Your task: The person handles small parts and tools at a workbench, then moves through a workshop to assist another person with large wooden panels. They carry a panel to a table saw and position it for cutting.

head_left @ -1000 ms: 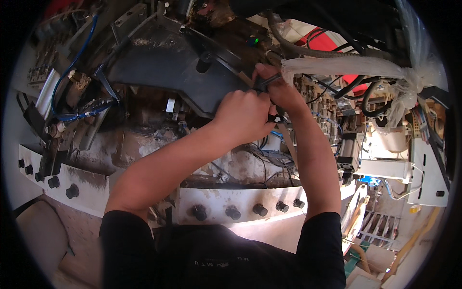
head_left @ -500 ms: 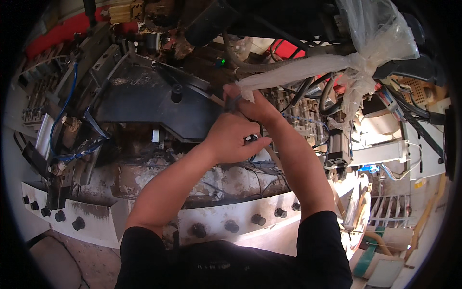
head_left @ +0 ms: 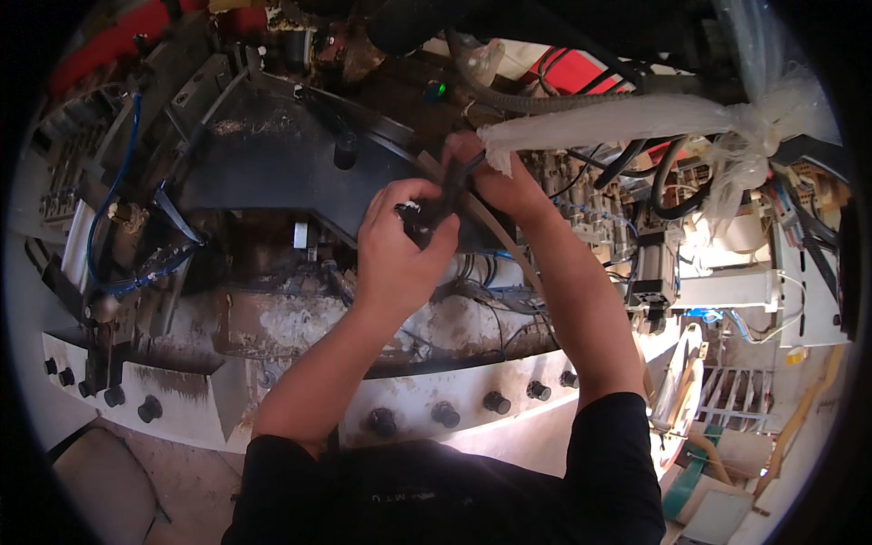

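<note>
No labels worth noting here, but there's a clear plastic wrap (head_left: 636, 118) bundled around a horizontal bar at upper right, knotted into a crinkly bunch near the right end, and a red panel (head_left: 581, 68) peeking out behind it. Lower right we've got a teal-and-white box (head_left: 704, 495) on the floor.

Both our forearms come up from the bottom edge and meet in the middle, over the dark metal plate (head_left: 272, 168). Our left hand (head_left: 400, 250) is curled shut, knuckles toward us, pinching a small dark tool (head_left: 440, 204) — looks like a slim handle, can't tell exactly what kind. Our right hand (head_left: 504, 186) is closed around the upper end of the same tool, thumb and fingers wrapped, just under the end of the plastic wrap.

So the tool sits between both grips, tilted, right by a beige strap (head_left: 504, 245) running down past the wiring. Below us is the white flange (head_left: 472, 400) with its row of black bolts.
</note>
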### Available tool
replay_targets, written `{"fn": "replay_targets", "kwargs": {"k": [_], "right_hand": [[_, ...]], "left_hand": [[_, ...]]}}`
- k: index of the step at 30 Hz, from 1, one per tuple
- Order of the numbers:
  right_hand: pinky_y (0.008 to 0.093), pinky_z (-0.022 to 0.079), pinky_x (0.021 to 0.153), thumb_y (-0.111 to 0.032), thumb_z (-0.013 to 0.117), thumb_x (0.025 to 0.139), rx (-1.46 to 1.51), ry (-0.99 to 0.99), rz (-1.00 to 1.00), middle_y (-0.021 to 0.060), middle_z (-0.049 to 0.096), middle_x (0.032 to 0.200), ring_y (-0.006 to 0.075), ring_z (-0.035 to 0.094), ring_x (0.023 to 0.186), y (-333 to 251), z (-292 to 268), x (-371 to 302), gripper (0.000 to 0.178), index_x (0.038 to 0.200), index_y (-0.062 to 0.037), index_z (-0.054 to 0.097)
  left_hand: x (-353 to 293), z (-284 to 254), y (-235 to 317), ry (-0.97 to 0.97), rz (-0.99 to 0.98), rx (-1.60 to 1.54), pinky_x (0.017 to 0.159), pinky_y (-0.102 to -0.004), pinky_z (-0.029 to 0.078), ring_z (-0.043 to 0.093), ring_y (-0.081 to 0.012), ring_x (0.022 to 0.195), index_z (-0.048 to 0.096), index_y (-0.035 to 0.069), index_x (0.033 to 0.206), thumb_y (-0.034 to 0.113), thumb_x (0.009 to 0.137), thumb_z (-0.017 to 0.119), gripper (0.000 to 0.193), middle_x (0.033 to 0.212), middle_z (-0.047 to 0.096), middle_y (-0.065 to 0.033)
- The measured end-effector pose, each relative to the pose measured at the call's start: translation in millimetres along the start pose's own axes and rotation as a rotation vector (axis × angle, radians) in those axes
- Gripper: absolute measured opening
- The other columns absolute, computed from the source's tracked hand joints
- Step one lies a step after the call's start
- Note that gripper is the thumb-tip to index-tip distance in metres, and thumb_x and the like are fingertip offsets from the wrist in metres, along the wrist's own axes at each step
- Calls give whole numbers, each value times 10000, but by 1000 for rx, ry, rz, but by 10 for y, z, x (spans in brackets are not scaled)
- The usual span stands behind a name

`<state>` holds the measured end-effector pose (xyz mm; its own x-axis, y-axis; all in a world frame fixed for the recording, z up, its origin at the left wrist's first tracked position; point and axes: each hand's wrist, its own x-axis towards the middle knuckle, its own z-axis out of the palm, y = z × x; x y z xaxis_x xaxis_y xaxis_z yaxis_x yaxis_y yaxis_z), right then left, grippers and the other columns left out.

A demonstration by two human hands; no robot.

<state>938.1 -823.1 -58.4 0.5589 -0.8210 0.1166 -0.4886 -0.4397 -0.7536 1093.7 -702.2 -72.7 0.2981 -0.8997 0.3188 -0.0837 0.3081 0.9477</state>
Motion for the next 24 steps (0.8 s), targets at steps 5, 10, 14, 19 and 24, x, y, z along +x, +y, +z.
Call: {"fn": "replay_targets", "kwargs": {"k": [5,10,14,19,24], "right_hand": [[290,417,641,-338,405,1043,2,28,-81,21,514,717,130,500,716,26,-18,21,417,811,-43,585],[263,360,576,-355,421,1033,36,-9,-80,5,479,691,102,452,650,8,-41,7,398,813,-63,580],[248,308,526,-382,419,1029,101,-14,38,-12,440,659,80,405,592,4,-46,-1,412,793,-77,564],[251,292,504,-388,403,1033,51,-12,-8,-14,417,639,81,387,565,19,-45,16,433,779,-70,551],[253,292,502,-354,398,1038,139,-3,26,-12,421,648,79,386,565,54,-22,1,418,778,-65,552]], "left_hand": [[42,-101,57,-117,56,235,804,-412,480,628,-359,868,671,24,870,170,785,690,171,814,680,-151],[76,-175,78,-210,-60,188,712,-330,497,663,-227,763,691,7,999,185,846,684,234,815,698,-134],[157,-251,60,-313,-212,91,665,-290,481,625,-141,705,685,-9,984,179,857,684,226,767,683,-101],[175,-253,59,-291,-151,108,668,-372,508,664,-356,731,686,-14,914,189,834,664,220,757,669,-193],[138,-239,67,-299,-46,157,709,-359,498,657,-296,768,670,-12,989,148,846,671,215,835,685,-167]]}}
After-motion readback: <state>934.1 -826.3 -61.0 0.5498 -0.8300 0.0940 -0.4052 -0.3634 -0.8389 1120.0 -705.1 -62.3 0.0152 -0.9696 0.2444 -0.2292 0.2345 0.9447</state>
